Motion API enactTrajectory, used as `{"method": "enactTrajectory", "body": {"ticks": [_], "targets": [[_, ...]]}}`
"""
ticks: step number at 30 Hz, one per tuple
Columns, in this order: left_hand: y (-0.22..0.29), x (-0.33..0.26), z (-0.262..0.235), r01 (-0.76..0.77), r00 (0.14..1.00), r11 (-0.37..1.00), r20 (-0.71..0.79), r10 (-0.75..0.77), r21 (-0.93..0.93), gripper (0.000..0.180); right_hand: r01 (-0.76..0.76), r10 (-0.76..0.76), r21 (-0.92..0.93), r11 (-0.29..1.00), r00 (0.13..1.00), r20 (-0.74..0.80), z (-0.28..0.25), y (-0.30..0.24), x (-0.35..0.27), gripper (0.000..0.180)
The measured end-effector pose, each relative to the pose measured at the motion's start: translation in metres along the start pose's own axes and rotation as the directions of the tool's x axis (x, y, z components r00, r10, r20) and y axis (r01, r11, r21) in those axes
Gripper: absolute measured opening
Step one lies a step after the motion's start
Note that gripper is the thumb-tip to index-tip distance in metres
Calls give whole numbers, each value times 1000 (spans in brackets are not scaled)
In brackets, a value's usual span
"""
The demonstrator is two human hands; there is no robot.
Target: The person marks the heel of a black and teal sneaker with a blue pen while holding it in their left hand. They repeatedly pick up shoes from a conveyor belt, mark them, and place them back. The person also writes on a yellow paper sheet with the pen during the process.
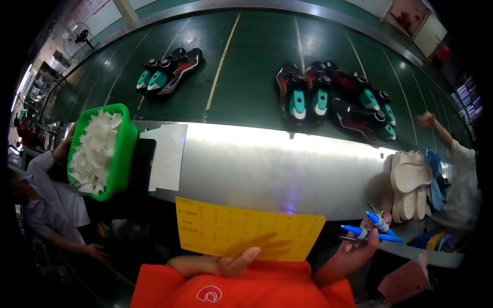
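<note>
A yellow printed card (246,228) lies across my front, just past the red shirt. My left hand (239,263) grips its lower edge, with the thumb lying on top and the other fingers hidden beneath. To the right, my right hand (359,246) is closed around two blue pens (379,222), which cross each other. A thin metal piece also shows by these fingers, too small to name. Beyond the card stretches a shiny metal ledge (231,159).
Black, red and teal shoes (172,72) stand on the green conveyor belt (246,77). A green basket (126,154) of white scraps is at left, by white sheets (169,154). Beige soles (408,179) stack at right. Co-workers stand on both sides; a pink booklet (405,282) is lower right.
</note>
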State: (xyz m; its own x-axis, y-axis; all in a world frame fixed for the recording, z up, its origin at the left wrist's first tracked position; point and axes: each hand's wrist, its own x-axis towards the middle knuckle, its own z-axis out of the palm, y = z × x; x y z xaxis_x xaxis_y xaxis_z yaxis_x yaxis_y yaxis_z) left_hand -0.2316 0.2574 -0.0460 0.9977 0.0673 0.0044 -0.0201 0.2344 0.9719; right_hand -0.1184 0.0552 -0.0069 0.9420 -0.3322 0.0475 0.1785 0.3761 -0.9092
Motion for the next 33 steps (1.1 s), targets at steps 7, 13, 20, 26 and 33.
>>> {"method": "enactTrajectory", "body": {"ticks": [7, 13, 20, 26, 33], "targets": [[-3, -1, 2, 0, 999, 995, -37, -4, -99, 40, -39, 41, -31, 999, 998, 51, 2, 3, 1, 42], [6, 17, 6, -43, 989, 946, -149, -6, -322, 30, -49, 49, -1, 999, 997, 57, 8, 16, 5, 38], [-20, 26, -92, -97, 788, 794, -534, -307, -600, 26, -185, 195, -107, 977, 977, 90, 4, 39, 7, 39], [-32, 13, -197, -384, 697, 540, -619, -362, -749, 32, -351, 366, -152, 924, 926, 89, 21, 51, 3, 25], [-30, -1, -226, -37, 998, 321, -52, -39, -946, 56, -423, 463, -261, 868, 879, 113, 31, 61, 1, 27]]}}
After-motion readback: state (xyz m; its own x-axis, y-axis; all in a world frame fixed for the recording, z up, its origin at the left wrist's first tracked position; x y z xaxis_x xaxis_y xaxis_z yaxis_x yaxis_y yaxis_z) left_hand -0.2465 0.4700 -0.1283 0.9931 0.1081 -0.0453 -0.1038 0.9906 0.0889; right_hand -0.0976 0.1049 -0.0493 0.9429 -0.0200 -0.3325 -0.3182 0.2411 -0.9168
